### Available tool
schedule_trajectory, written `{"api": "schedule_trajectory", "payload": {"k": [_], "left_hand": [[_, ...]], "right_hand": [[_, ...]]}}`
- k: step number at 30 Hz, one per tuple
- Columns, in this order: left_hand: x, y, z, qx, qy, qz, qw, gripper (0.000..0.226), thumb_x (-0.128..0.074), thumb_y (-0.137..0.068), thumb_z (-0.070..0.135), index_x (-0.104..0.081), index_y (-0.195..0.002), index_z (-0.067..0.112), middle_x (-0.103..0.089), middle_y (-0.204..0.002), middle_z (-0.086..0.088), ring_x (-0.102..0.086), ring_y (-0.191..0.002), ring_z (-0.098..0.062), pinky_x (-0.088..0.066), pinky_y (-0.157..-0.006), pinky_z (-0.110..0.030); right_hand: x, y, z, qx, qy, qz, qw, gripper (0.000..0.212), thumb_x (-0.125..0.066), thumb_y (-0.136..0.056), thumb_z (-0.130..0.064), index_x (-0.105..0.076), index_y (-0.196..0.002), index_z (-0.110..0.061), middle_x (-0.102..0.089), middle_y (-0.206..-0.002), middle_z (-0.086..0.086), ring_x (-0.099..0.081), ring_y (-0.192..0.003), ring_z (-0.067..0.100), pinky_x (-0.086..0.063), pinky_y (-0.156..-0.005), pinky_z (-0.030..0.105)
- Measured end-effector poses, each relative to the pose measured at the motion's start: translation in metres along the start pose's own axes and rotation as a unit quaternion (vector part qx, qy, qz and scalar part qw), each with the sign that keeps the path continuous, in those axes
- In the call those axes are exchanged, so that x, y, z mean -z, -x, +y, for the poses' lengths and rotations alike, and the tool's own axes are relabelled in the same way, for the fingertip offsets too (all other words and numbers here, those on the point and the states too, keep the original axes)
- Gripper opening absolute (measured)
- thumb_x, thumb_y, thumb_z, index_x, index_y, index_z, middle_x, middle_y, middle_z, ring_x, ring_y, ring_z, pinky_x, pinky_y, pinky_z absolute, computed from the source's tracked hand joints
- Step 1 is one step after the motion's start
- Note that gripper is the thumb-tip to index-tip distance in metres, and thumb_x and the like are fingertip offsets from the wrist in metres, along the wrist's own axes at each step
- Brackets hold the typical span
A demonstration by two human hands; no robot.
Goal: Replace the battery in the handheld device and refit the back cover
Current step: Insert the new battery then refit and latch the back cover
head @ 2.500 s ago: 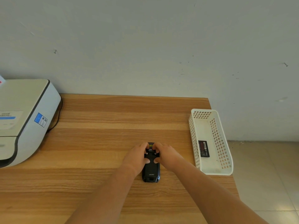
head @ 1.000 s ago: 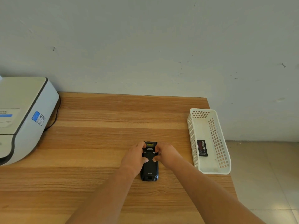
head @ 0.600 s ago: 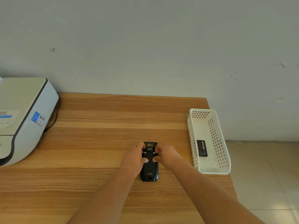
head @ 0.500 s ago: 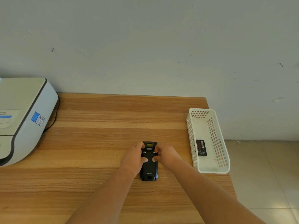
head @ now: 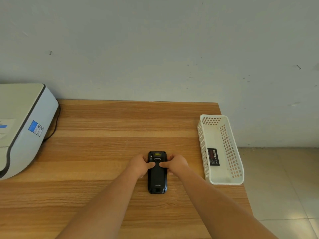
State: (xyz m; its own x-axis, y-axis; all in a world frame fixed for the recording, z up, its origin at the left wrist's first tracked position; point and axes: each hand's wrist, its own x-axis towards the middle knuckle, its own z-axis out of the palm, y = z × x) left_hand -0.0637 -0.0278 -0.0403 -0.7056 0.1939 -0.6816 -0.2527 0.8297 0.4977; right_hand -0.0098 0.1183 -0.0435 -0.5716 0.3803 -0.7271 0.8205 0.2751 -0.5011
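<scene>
A black handheld device [head: 157,178] lies face down on the wooden table [head: 110,128], its back cover up and a yellow label near its far end. My left hand [head: 140,165] grips its left side and my right hand [head: 176,164] grips its right side. Both thumbs press on the back cover just below the scanner window, tips almost touching. A black battery [head: 213,156] with a red label lies inside the white basket [head: 236,171] to the right.
A white and grey printer [head: 22,125] with a dark cable stands at the table's left end. The basket sits at the table's right edge, with tiled floor [head: 283,187] beyond. A plain wall runs behind the table.
Both thumbs have slid a little toward me down the back cover, baring more of the device's far end. The device stays in place on the table.
</scene>
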Motion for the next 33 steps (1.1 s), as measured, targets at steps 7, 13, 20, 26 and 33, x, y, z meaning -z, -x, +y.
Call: {"api": "schedule_trajectory", "payload": {"k": [7,13,20,26,33], "left_hand": [[-0.002,-0.009,0.001,-0.014,-0.032,0.010,0.999,0.018,-0.071,-0.088,0.029,-0.054,-0.083,0.024,-0.066,-0.084,0.000,-0.066,-0.081,-0.019,-0.055,-0.074,-0.034],[-0.010,-0.001,-0.007,-0.038,-0.019,0.036,0.998,0.025,-0.066,-0.091,0.031,-0.059,-0.114,0.022,-0.067,-0.104,0.002,-0.064,-0.096,-0.018,-0.055,-0.087,-0.040],[-0.009,-0.001,-0.014,0.005,0.063,0.008,0.998,0.034,-0.072,-0.087,0.025,-0.055,-0.116,0.022,-0.062,-0.108,-0.001,-0.066,-0.088,-0.021,-0.055,-0.058,-0.030],[-0.016,-0.001,-0.016,-0.008,0.029,0.054,0.998,0.027,-0.073,-0.085,0.028,-0.060,-0.108,0.023,-0.064,-0.096,0.004,-0.065,-0.089,-0.017,-0.057,-0.084,-0.042],[-0.015,0.012,-0.018,0.041,0.049,-0.010,0.998,0.040,-0.078,-0.081,0.031,-0.055,-0.112,0.020,-0.068,-0.103,-0.003,-0.069,-0.084,-0.019,-0.057,-0.062,-0.031]], "right_hand": [[-0.004,-0.005,-0.001,-0.001,0.006,0.005,1.000,0.030,-0.077,-0.082,-0.024,-0.055,-0.101,-0.018,-0.065,-0.092,0.000,-0.065,-0.083,0.017,-0.056,-0.074,0.033],[-0.010,0.000,0.008,0.021,-0.032,0.011,0.999,0.029,-0.074,-0.085,-0.025,-0.055,-0.107,-0.023,-0.067,-0.098,-0.001,-0.067,-0.089,0.018,-0.058,-0.082,0.037],[-0.005,0.000,0.019,0.006,-0.092,-0.010,0.996,0.030,-0.076,-0.083,-0.015,-0.061,-0.108,-0.016,-0.068,-0.095,0.001,-0.068,-0.083,0.016,-0.060,-0.075,0.031],[-0.006,-0.001,0.015,-0.010,-0.043,0.003,0.999,0.020,-0.075,-0.084,-0.022,-0.057,-0.091,-0.018,-0.070,-0.086,0.005,-0.071,-0.078,0.021,-0.061,-0.077,0.038],[-0.008,0.017,0.024,-0.019,-0.027,-0.024,0.999,0.033,-0.080,-0.079,-0.028,-0.052,-0.095,-0.019,-0.069,-0.091,0.003,-0.072,-0.081,0.021,-0.061,-0.074,0.033]]}}
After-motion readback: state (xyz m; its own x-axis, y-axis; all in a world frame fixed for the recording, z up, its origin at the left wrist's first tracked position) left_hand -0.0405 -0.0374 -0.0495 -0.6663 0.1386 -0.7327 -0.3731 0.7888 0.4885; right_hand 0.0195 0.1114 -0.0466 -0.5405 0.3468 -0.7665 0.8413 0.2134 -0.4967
